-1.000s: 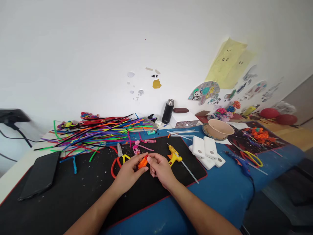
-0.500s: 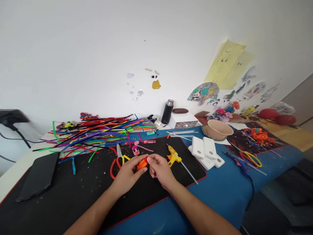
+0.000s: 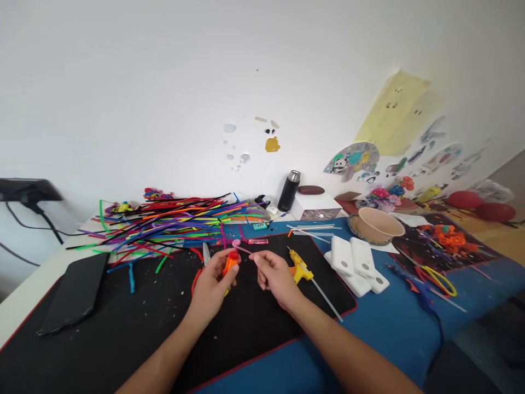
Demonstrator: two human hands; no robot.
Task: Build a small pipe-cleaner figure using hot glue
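My left hand [image 3: 214, 279] is closed around a small orange piece with a red end [image 3: 231, 264]; its exact kind is unclear. A pink pipe cleaner [image 3: 243, 248], coiled into a spiral at one end, runs to my right hand [image 3: 275, 276], whose thumb and forefinger are pinched at its straight end. Partly covered by my left hand are scissors [image 3: 206, 253] with red and yellow handles. Just right of my right hand lies a yellow hot glue gun [image 3: 301, 266] with a glue stick [image 3: 327, 299] out of its back.
A heap of coloured pipe cleaners [image 3: 180, 224] spreads at the back left, behind a black tablet-like case [image 3: 74, 293]. White power-bank-like blocks [image 3: 342, 256], a beige bowl [image 3: 379, 225] and a blue glue gun [image 3: 418, 287] lie to the right. A black flask [image 3: 289, 191] stands by the wall.
My right hand has left the red end of the orange piece and moved to the pink pipe cleaner's end. My left hand keeps the orange piece, now tipped more upright. The view has shifted slightly.
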